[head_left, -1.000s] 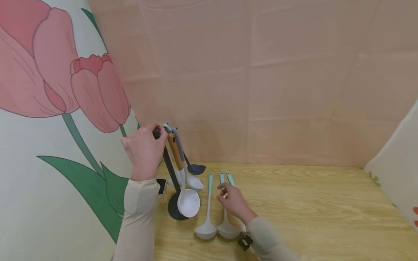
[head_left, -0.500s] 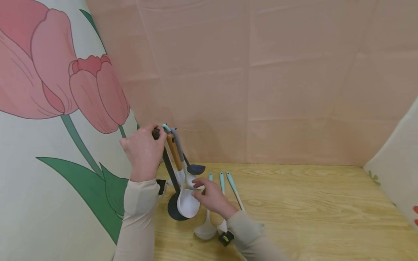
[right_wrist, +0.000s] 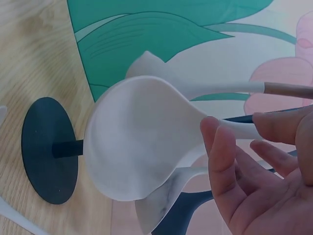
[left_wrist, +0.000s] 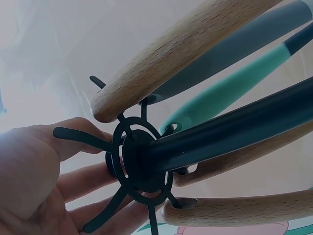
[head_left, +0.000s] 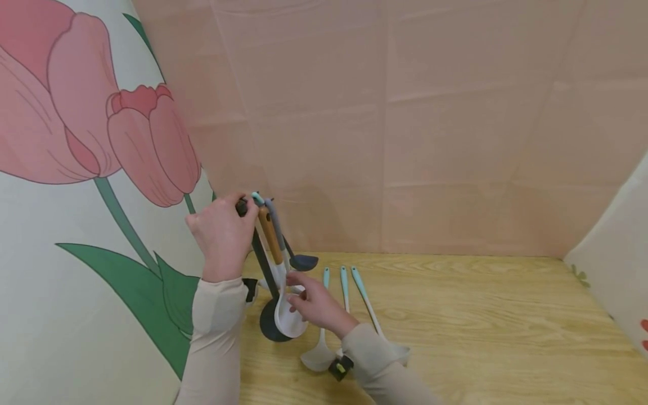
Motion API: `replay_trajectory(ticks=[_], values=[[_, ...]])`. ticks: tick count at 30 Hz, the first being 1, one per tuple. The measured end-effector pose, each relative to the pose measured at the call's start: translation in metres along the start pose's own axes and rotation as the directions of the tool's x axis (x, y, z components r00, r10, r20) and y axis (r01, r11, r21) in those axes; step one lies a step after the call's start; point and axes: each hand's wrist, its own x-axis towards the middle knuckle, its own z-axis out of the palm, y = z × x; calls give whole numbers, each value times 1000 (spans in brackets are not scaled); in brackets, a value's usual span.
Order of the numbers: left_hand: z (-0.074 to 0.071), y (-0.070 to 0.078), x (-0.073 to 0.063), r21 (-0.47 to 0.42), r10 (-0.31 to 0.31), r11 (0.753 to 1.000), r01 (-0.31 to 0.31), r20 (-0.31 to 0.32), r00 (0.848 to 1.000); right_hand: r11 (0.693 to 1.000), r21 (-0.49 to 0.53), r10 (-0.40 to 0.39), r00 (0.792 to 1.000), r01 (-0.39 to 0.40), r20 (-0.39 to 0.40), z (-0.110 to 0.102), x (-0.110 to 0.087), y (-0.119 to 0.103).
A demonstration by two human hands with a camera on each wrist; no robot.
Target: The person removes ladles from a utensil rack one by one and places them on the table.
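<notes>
The left hand (head_left: 221, 236) is gripping the top of the rack (head_left: 262, 263); the right hand (head_left: 316, 304) is curving round the white ladle (right_wrist: 139, 139) hanging there, whether pinching cannot be told. Three mint-handled ladles (head_left: 318, 359) are lying on the desk (head_left: 486, 315).

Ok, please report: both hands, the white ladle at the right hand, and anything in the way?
Left hand holding rack top. Right hand at white ladle, grip open. Ladle hanging; other utensils close behind.
</notes>
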Motion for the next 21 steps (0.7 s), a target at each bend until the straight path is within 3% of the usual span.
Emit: replay_trajectory(ticks=[9, 21], values=[[0, -1, -1, 10, 0, 1000, 0, -4, 1000, 999, 41, 8, 1000, -7, -9, 4, 1, -3], [1, 0, -1, -3, 2, 1000, -2, -21, 1000, 999, -18, -33, 998, 32, -62, 7, -1, -6]])
